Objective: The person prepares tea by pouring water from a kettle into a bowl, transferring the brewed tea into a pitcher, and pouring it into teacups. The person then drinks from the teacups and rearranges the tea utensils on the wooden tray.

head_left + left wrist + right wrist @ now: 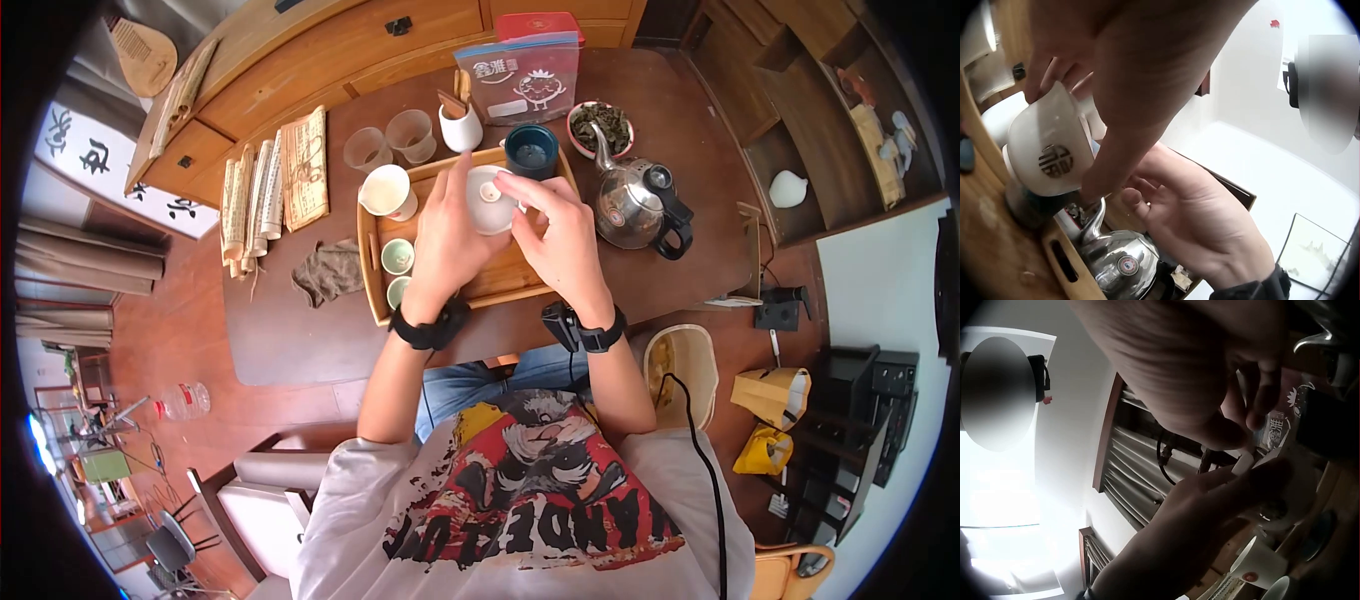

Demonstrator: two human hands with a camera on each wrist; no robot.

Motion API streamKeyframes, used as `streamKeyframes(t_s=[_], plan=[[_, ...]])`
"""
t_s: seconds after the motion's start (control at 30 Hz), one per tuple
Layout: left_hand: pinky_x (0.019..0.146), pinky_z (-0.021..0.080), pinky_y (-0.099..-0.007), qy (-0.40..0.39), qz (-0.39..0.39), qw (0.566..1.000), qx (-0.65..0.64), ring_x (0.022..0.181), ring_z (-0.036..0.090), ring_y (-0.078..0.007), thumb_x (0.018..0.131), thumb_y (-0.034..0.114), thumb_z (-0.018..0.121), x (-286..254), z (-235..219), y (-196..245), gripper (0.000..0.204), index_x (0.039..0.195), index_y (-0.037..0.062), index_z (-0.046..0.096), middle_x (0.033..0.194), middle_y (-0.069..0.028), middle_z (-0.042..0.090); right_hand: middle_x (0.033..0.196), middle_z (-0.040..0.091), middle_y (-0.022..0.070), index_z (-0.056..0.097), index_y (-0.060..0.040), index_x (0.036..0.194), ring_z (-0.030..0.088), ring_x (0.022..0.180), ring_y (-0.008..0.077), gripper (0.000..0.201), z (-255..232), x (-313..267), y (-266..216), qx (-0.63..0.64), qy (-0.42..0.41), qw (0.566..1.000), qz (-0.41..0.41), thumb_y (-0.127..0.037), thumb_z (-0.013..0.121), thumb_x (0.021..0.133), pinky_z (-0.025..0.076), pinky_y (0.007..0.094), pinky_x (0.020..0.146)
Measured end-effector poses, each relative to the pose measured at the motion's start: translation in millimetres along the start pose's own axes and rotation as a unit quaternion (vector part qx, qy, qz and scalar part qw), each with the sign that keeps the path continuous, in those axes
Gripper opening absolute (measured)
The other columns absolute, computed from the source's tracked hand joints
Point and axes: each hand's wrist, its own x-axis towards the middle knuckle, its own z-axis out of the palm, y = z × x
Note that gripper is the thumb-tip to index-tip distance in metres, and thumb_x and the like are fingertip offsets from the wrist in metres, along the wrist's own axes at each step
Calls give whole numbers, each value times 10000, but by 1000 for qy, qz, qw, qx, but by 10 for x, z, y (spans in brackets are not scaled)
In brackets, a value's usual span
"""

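Observation:
In the head view my left hand [447, 235] grips a white lidded tea bowl above the wooden tray. The bowl [1055, 161] has a flared rim and a dark round emblem in the left wrist view. Its pale lid [490, 210] has a small ring-shaped knob facing up. My right hand [560, 240] reaches in from the other side, index fingertip right at the lid beside the knob and thumb apart from the index finger. In the right wrist view its fingers [1263, 394] hang over the bowl, partly in shadow.
The wooden tray [500, 290] carries a dark teal cup [531, 150], a white cup [388, 192] and small green cups [397, 257]. A steel kettle [635, 205] and a bowl of leaves [605, 128] stand right. A cloth [328, 272] and bamboo scrolls [265, 195] lie left.

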Motion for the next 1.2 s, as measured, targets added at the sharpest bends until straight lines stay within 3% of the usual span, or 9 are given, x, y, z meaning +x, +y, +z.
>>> streamKeyframes(t_s=[0.03,0.13,0.47,0.53,0.67,0.87,0.97,1.13,1.2], plan=[[1032,600,-507,4,-8,1000,-3,1243,714,-456,742,195,984,-75,58,-8,999,1570,-76,495,1385,-272,683,1068,734,141,786,-106,1364,717,953,302,485,1,-19,-5,4,-21,999,32,32,785,899,601,408,856],[1032,598,-520,23,-81,996,-28,1248,703,-467,739,143,966,-258,248,-19,992,1582,-60,486,1403,-273,667,1103,761,134,791,-106,1352,723,969,301,504,37,-79,53,-7,-40,998,43,2,844,862,613,402,886],[1013,594,-536,34,-125,990,-62,1270,659,-502,746,84,937,-541,593,17,1050,1634,-72,399,1455,-298,595,1115,799,94,799,-87,1286,719,1016,298,497,44,-221,167,-66,-50,994,72,-25,897,803,603,415,916],[1013,593,-537,36,-126,989,-64,1270,657,-504,755,71,925,-551,623,16,1046,1639,-80,387,1450,-302,595,1138,794,109,796,-71,1263,713,1023,327,479,50,-188,158,-90,-52,994,21,-15,892,797,596,434,919],[1031,583,-543,43,-122,989,-65,1284,644,-518,775,41,895,-573,669,-37,1038,1650,-100,356,1463,-316,586,1122,796,117,798,-57,1272,713,1003,309,485,107,-157,130,-127,-51,991,-12,-6,903,801,598,425,868],[1159,506,-546,45,-111,990,-69,1402,560,-504,757,51,919,-621,610,-34,1051,1648,-87,379,1511,-306,591,1140,788,126,789,-59,1250,724,1028,339,443,160,-176,164,-87,-55,994,28,-1,875,819,590,449,924],[1205,475,-532,75,-43,996,-26,1449,535,-475,749,68,940,-624,570,-66,1038,1638,-66,421,1526,-266,608,1078,796,120,794,-64,1256,736,970,307,423,139,-194,210,-62,-51,995,64,-16,879,844,595,427,874],[1200,486,-507,83,-51,994,-42,1452,564,-410,745,108,965,-631,529,-70,981,1599,-21,501,1513,-187,661,993,806,115,839,-68,1149,703,824,251,255,84,-200,218,-66,-37,986,152,-71,881,898,580,382,752],[1205,482,-503,82,-52,994,-48,1455,563,-401,741,116,973,-637,517,-72,992,1601,-21,500,1503,-175,673,1013,813,116,844,-63,1114,698,815,250,213,81,-209,254,-68,-29,987,144,-73,876,904,576,377,748]])
